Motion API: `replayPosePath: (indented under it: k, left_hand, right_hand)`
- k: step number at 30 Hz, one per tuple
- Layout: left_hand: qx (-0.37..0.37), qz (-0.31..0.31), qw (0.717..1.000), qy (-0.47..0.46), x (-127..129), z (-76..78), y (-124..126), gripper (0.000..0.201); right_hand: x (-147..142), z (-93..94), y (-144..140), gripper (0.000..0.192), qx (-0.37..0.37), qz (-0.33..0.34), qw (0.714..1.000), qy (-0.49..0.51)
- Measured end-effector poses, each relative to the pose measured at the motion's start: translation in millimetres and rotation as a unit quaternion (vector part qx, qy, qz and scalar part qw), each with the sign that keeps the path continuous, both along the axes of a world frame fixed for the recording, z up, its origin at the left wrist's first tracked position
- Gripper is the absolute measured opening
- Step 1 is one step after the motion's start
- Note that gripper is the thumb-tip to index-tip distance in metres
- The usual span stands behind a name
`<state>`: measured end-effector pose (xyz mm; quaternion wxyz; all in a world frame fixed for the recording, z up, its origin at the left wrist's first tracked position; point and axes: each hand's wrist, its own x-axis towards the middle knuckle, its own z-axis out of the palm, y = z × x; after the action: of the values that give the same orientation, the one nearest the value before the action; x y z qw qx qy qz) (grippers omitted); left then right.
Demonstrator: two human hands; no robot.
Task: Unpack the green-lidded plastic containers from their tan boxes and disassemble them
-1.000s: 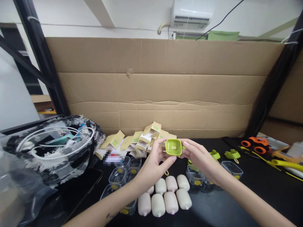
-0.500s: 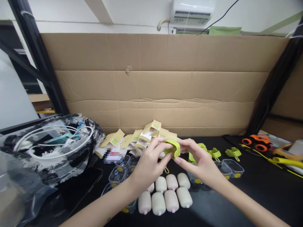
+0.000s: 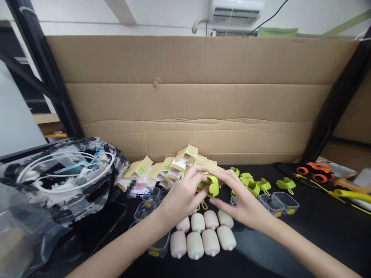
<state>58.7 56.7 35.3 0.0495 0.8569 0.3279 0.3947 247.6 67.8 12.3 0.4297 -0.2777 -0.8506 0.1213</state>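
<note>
A lime-green curved piece (image 3: pixel 213 186), thin and bent like a small cup or band, is up above the table between my hands. My left hand (image 3: pixel 189 189) pinches its left side between thumb and fingers. On the other side, my right hand (image 3: pixel 240 197) has its fingertips at the top edge and its thumb close below. Beneath them, several pale rounded capsule-shaped things (image 3: pixel 211 241), some cream and some pinkish, lie in rows, each with a small nub at one end. A small yellowish loop (image 3: pixel 204 205) shows below the fingers.
More lime-green pieces (image 3: pixel 263 185) lie right of my hands. Clear plastic containers (image 3: pixel 285 202) stand at both sides. Folded card sleeves (image 3: pixel 171 170) are piled behind. A fluffy basket with a white cable (image 3: pixel 113 170) is left, an orange toy truck (image 3: pixel 315 170) right. Cardboard (image 3: pixel 197 104) walls the back.
The lime-green piece has turned slightly in my fingers and sits a little lower. My right thumb has shifted a little left. The view has tilted slightly.
</note>
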Motion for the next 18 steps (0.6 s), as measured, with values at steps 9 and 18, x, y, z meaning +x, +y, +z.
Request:
replayPosePath:
  k: [9,18]
  left_hand:
    - [-0.156,-0.015,0.977,-0.145,3.8,2.1,5.3,0.003]
    - [-0.178,0.000,0.978,-0.110,5.0,5.1,1.2,0.006]
  right_hand:
    - [3.5,-4.4,14.9,0.005,-0.112,0.079,0.975,0.178]
    - [2.2,-8.0,10.2,0.006,-0.059,0.048,0.984,0.161]
